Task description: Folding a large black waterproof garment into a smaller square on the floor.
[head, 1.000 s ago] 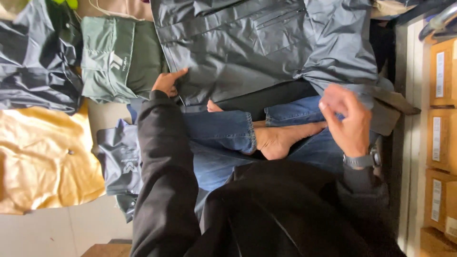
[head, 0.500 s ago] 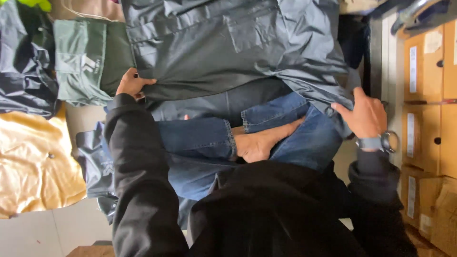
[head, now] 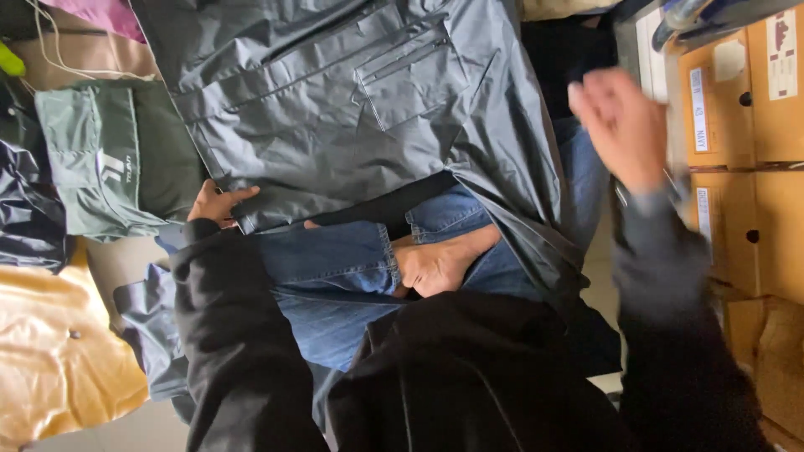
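Note:
A large dark grey jacket (head: 352,109) lies spread out in front of me, its chest pocket facing up. The lower hem drapes over my crossed legs in blue jeans (head: 335,259), and a bare foot (head: 440,264) shows below it. My left hand (head: 216,203) pinches the jacket's hem at its left corner. My right hand (head: 624,125) is lifted off the cloth near the jacket's right edge, blurred, fingers apart and holding nothing. Both arms are in black sleeves.
A folded green garment (head: 100,167) lies left of the jacket, with a dark shiny one (head: 25,209) beside it and a yellow one (head: 59,351) below. Brown cardboard boxes (head: 754,92) are stacked along the right side. A grey cloth (head: 146,326) sits by my left elbow.
My right hand has let go of the jacket's right edge and risen toward the boxes. The left hand stays on the hem. The view has come closer to the jacket.

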